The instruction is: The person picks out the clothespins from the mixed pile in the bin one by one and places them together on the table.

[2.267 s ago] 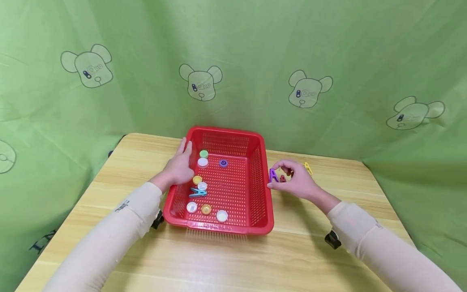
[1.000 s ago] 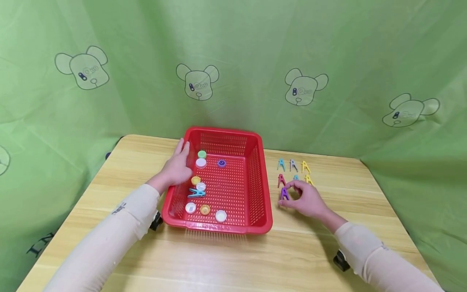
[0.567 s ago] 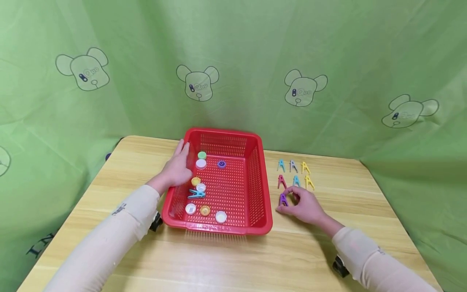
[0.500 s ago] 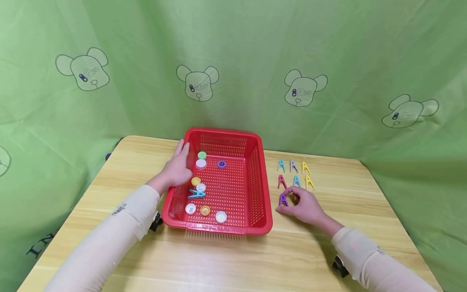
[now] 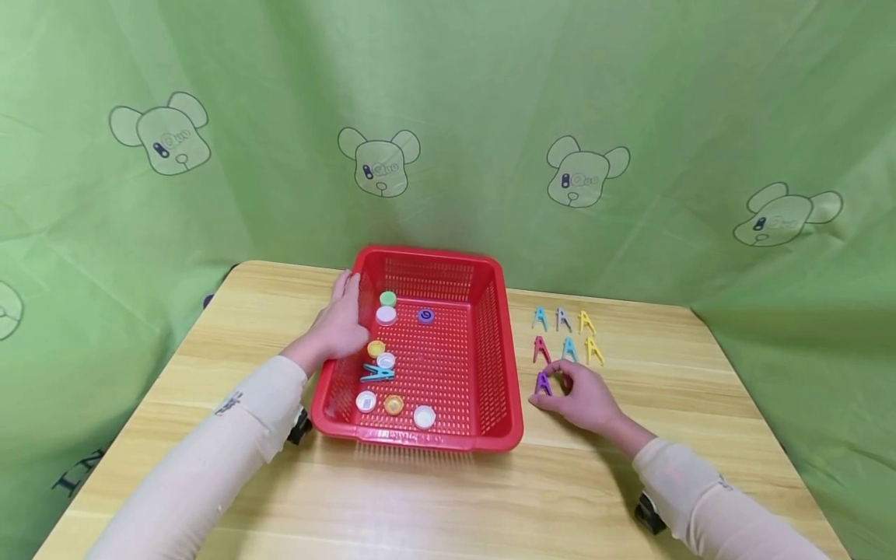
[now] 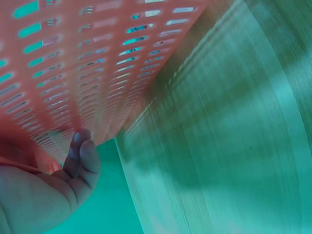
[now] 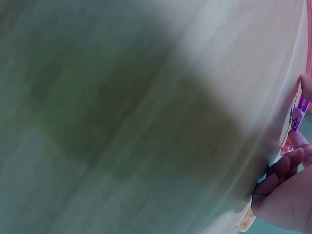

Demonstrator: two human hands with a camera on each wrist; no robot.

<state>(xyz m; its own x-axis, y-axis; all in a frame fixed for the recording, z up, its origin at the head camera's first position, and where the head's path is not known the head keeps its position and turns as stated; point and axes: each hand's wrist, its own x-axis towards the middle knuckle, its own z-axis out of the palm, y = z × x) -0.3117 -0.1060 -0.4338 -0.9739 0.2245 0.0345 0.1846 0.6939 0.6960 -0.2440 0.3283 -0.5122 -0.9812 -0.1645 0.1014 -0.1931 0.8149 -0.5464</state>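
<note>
My left hand [image 5: 339, 323] grips the left rim of a red plastic basket [image 5: 514, 389]; in the left wrist view its fingers [image 6: 87, 153] bend against the outside of the slotted wall. To the right of the basket, my right hand [image 5: 584, 395] pinches a small purple clothespin [image 5: 543, 383] between thumb and forefinger, low at the tabletop. The right wrist view has the purple clothespin [image 7: 297, 117] at its right edge, between two fingertips. Just beyond it lie a red clothespin [image 5: 541, 348], a blue clothespin [image 5: 570, 349] and a yellow clothespin [image 5: 593, 350].
Farther back lie another blue clothespin [image 5: 540, 317], a grey clothespin [image 5: 563, 319] and a yellow clothespin [image 5: 586, 321]. Inside the basket are several bottle caps, among them a green cap [image 5: 388, 299], and a blue clothespin [image 5: 378, 373]. A green curtain [image 5: 455, 210] hangs behind the wooden table [image 5: 420, 505].
My right hand has carried the purple clothespin from beside the basket's right rim to the tabletop, nearer me, in front of the red one. My left hand has stayed on the rim.
</note>
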